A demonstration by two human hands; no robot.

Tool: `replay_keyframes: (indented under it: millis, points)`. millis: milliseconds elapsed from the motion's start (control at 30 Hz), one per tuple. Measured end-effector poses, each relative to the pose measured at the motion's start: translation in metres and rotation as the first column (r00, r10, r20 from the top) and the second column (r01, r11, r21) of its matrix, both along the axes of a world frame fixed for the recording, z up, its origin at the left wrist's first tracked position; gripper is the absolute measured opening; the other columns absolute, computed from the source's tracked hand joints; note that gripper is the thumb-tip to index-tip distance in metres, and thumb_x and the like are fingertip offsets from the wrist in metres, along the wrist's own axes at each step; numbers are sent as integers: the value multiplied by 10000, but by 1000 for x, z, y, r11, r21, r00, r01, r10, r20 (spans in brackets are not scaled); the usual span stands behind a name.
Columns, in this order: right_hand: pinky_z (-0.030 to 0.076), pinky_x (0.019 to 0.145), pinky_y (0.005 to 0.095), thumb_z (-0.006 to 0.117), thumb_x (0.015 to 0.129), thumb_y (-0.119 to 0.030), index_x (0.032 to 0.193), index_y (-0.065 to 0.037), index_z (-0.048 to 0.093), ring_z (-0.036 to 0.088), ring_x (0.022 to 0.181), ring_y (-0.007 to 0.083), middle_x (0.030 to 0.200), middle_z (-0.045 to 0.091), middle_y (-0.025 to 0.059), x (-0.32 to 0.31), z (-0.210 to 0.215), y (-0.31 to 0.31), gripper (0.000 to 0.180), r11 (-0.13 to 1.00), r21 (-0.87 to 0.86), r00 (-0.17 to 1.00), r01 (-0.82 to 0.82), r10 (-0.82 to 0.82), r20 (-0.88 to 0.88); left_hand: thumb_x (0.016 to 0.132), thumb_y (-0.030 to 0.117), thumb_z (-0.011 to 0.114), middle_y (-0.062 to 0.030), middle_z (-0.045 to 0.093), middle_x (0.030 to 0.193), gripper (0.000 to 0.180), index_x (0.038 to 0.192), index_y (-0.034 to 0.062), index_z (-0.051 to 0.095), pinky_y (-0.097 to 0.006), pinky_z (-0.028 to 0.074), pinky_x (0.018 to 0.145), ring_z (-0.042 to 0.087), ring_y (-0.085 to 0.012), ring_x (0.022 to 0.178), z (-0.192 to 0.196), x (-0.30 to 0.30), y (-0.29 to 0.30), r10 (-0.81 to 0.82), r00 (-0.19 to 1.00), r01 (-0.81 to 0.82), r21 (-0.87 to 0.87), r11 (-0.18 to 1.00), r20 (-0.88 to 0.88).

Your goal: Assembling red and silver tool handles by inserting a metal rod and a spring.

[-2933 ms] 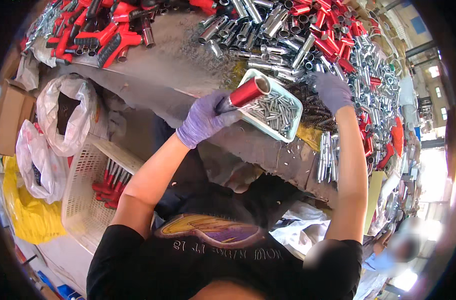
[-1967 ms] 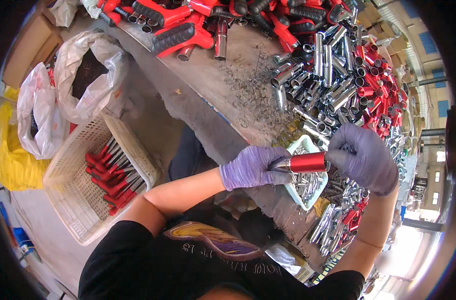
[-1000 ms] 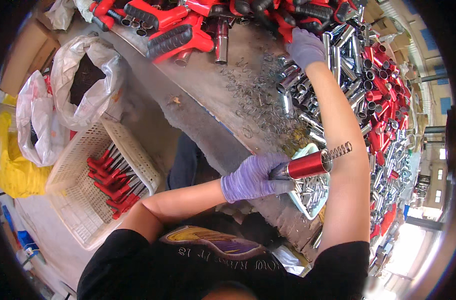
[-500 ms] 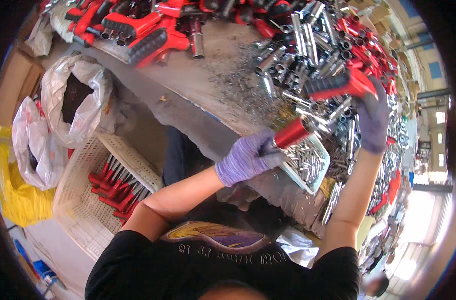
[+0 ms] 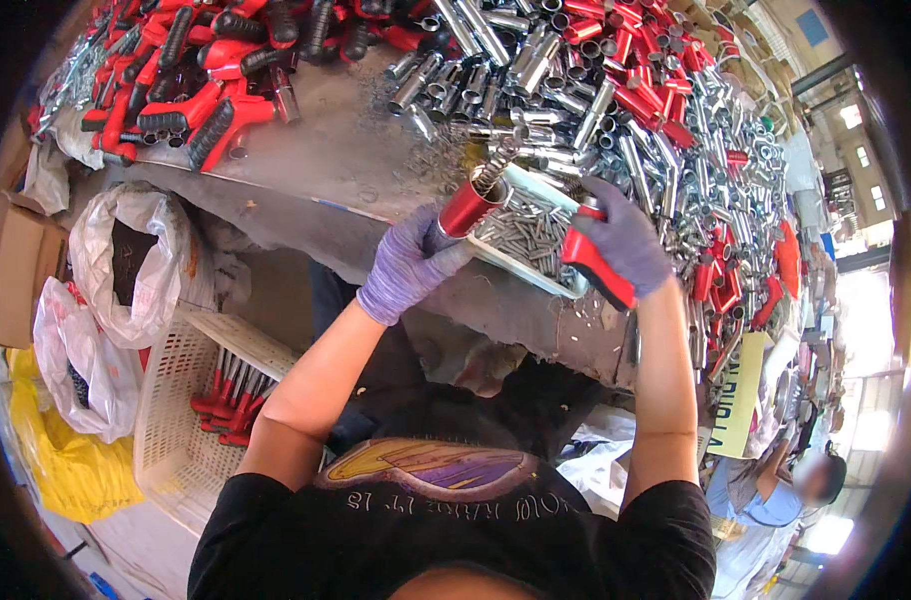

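Near the tray (image 5: 523, 272), the handle (image 5: 596, 264) has turned.

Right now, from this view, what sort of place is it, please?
Probably a factory or workshop where parts are assembled: metal tubes and red-black handles lie heaped on the bench, a tray holds small pins, and the left hand holds a red tube.

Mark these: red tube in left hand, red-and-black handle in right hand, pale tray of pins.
Red tube (image 5: 466, 209): head view, middle of its red barrel.
Red-and-black handle (image 5: 595, 261): head view, its red side.
Pale tray (image 5: 526, 271): head view, near rim.
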State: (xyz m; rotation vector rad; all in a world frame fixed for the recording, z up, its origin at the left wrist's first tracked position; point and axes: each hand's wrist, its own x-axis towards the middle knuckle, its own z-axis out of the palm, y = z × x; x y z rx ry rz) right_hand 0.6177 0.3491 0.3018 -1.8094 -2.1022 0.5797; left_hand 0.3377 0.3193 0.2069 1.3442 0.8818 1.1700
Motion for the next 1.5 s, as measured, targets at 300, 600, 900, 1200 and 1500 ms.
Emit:
replay_keyframes:
  millis: [300, 600, 900, 1200, 1500]
  points:
    - [462, 867, 468, 670, 765, -423, 1317, -167, 436, 558, 1050, 357, 1209, 537, 155, -23, -2, -44, 652, 999, 3, 847, -44, 36, 530, 678, 323, 803, -107, 637, 839, 470, 1009, 46, 617, -310, 493, 703, 621, -193, 769, 4, 6, 2, -21, 968, 75, 209, 975, -250]
    - [476, 804, 288, 745, 662, -110, 1116, -82, 571, 611, 910, 152, 970, 625, 92, 25, 109, -80, 487, 990, 133, 924, -50, 96, -371, 671, 460, 749, -109, 635, 799, 480, 960, 95, 633, -367, 494, 661, 630, -296, 746, 8, 8, 3, 8, 852, 240, 405, 882, -523]
    - [516, 718, 370, 762, 690, -231, 1055, -79, 595, 643, 788, 309, 909, 648, 121, -35, 118, -86, 429, 923, -44, 901, -383, 384, 204, 690, 457, 738, -105, 628, 806, 457, 948, 99, 621, -372, 495, 652, 624, -295, 734, 0, 10, 9, 7, 857, 306, 519, 798, -515]
    - [502, 759, 350, 725, 752, -262, 1082, -71, 588, 643, 852, 301, 924, 646, 138, -35, 106, -82, 404, 978, -180, 993, -103, 90, -82, 681, 437, 745, -86, 623, 759, 433, 939, 110, 626, -376, 490, 607, 623, -293, 694, 10, 17, -5, 133, 803, 234, 513, 826, -581]
    - [507, 708, 355, 730, 752, -268, 1050, -70, 598, 658, 785, 309, 837, 645, 152, -43, 109, -90, 382, 974, -93, 977, -206, 210, 38, 704, 239, 726, -115, 624, 791, 332, 968, 84, 598, -382, 483, 586, 611, -301, 666, 10, 19, -20, 52, 936, 168, 571, 804, -349]
